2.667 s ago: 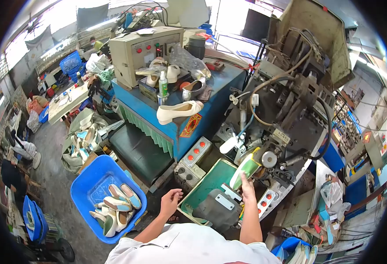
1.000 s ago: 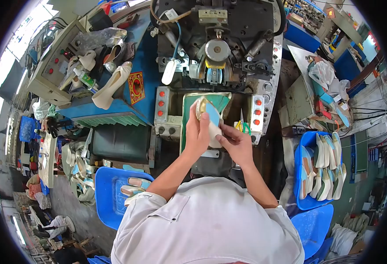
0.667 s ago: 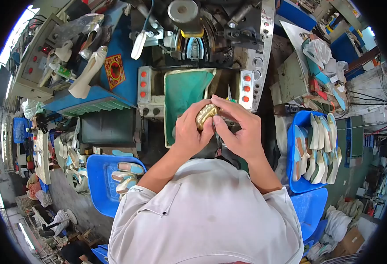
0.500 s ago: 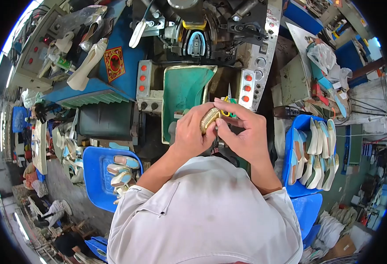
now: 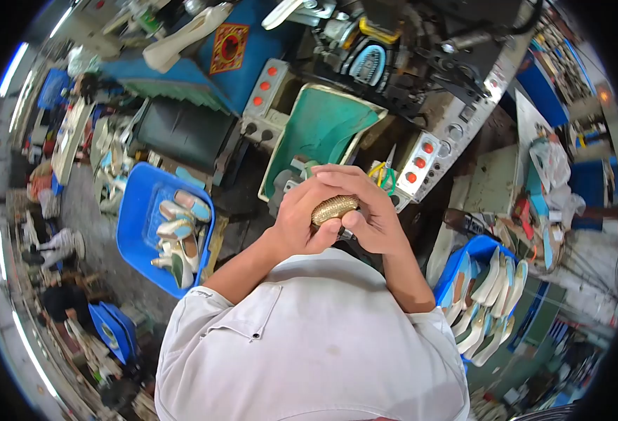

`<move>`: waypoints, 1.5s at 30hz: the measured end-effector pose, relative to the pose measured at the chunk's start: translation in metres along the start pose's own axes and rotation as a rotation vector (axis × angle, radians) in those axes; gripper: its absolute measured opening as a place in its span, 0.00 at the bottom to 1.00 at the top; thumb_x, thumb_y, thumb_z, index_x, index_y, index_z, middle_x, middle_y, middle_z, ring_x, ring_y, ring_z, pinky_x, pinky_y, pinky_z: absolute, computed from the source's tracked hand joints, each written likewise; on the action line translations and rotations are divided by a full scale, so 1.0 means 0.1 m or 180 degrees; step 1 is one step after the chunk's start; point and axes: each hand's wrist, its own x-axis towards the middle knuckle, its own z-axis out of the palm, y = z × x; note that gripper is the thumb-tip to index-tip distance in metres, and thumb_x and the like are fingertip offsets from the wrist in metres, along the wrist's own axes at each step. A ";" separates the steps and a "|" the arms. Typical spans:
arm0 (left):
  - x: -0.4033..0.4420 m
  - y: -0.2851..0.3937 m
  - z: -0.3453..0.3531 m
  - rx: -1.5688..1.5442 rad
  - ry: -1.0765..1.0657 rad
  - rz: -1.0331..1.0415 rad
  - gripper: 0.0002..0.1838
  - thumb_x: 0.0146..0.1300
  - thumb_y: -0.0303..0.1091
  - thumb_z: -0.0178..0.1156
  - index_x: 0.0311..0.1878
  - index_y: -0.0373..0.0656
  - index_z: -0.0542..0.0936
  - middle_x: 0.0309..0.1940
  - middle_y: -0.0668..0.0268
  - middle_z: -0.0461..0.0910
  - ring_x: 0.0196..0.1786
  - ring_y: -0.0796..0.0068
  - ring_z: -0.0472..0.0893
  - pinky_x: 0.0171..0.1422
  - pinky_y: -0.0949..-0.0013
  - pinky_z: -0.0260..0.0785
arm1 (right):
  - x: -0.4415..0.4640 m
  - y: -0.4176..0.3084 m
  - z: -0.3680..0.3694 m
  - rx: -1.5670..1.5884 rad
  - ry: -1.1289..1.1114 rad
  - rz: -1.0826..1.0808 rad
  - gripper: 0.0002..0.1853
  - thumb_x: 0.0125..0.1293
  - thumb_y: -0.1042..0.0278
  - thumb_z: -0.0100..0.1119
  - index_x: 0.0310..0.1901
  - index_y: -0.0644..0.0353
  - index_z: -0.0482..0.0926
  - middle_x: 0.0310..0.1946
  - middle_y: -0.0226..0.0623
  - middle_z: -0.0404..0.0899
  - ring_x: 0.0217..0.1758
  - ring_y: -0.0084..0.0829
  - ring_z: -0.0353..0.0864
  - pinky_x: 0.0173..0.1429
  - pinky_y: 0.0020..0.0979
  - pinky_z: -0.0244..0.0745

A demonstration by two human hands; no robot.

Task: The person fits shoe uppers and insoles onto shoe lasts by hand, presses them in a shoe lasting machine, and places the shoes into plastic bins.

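Between my two hands, in front of my chest, is a shoe upper (image 5: 335,209) whose gold, textured toe shows; the rest is hidden by my fingers. My left hand (image 5: 296,217) is closed around its left side, thumb along the near edge. Curled over the far and right sides, my right hand (image 5: 377,223) also grips it, with its thumb at the near right edge. Just beyond the hands stands a green-lined bin (image 5: 347,99). Scissors (image 5: 390,167) with a green handle lie right of the bin, beside something yellow.
A machine with a shoe-shaped blue-rimmed pad (image 5: 368,64) stands ahead, flanked by red-button panels (image 5: 421,163). Left, a blue tub (image 5: 133,231) holds several shoes. Another blue tub (image 5: 483,247) at right is packed with white shoes. A pale shoe (image 5: 186,38) rests on the blue cabinet.
The view has turned, so the machine now appears tilted. The upper's gold toe has been turned from upright to nearly sideways, and my right hand has curled farther over it.
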 end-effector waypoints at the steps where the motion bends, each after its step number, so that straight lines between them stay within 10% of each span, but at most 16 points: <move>1: -0.06 0.01 0.00 0.0125 0.0014 -0.0004 0.22 0.78 0.45 0.61 0.57 0.32 0.82 0.46 0.49 0.86 0.44 0.47 0.88 0.50 0.55 0.82 | 0.03 0.05 -0.01 -0.0100 -0.0112 -0.0093 0.28 0.80 0.46 0.64 0.67 0.62 0.84 0.64 0.50 0.85 0.68 0.47 0.85 0.72 0.43 0.79; 20: -0.45 0.08 -1.18 0.0510 0.0580 0.0242 0.24 0.70 0.40 0.73 0.62 0.37 0.79 0.50 0.51 0.83 0.53 0.44 0.85 0.58 0.51 0.81 | 0.54 0.28 1.31 -0.0754 -0.0092 -0.0885 0.29 0.87 0.43 0.50 0.63 0.64 0.84 0.61 0.60 0.85 0.59 0.56 0.89 0.65 0.52 0.84; 26: -1.14 -0.30 -2.20 0.1045 0.0509 -0.0746 0.23 0.74 0.43 0.71 0.62 0.38 0.80 0.54 0.50 0.85 0.54 0.45 0.86 0.57 0.51 0.83 | 0.83 0.86 2.18 -0.0871 -0.0632 0.0469 0.25 0.85 0.52 0.59 0.70 0.63 0.82 0.66 0.52 0.84 0.69 0.48 0.85 0.73 0.43 0.77; 35: -2.61 -2.38 -3.69 0.1938 -0.2833 -0.2824 0.24 0.79 0.51 0.61 0.65 0.42 0.81 0.49 0.48 0.89 0.53 0.41 0.88 0.55 0.43 0.81 | 0.60 1.02 2.58 -0.1400 -0.0464 0.1332 0.18 0.74 0.72 0.70 0.63 0.58 0.88 0.67 0.46 0.86 0.69 0.45 0.86 0.74 0.39 0.78; 41: -3.75 -3.52 -3.89 0.2162 -0.4225 -0.1290 0.15 0.77 0.46 0.59 0.53 0.51 0.90 0.56 0.57 0.89 0.63 0.48 0.84 0.65 0.44 0.78 | -0.02 0.72 2.21 -0.1556 0.0446 0.1541 0.13 0.76 0.68 0.69 0.58 0.57 0.89 0.63 0.41 0.87 0.62 0.49 0.88 0.65 0.42 0.83; 45: -2.98 -2.73 -3.48 0.1861 -0.2456 -0.2118 0.09 0.76 0.34 0.62 0.48 0.40 0.88 0.41 0.44 0.89 0.44 0.40 0.89 0.50 0.44 0.79 | -0.65 0.44 1.84 -0.1980 0.1442 0.1533 0.11 0.76 0.68 0.69 0.55 0.61 0.88 0.58 0.41 0.88 0.57 0.48 0.88 0.61 0.42 0.84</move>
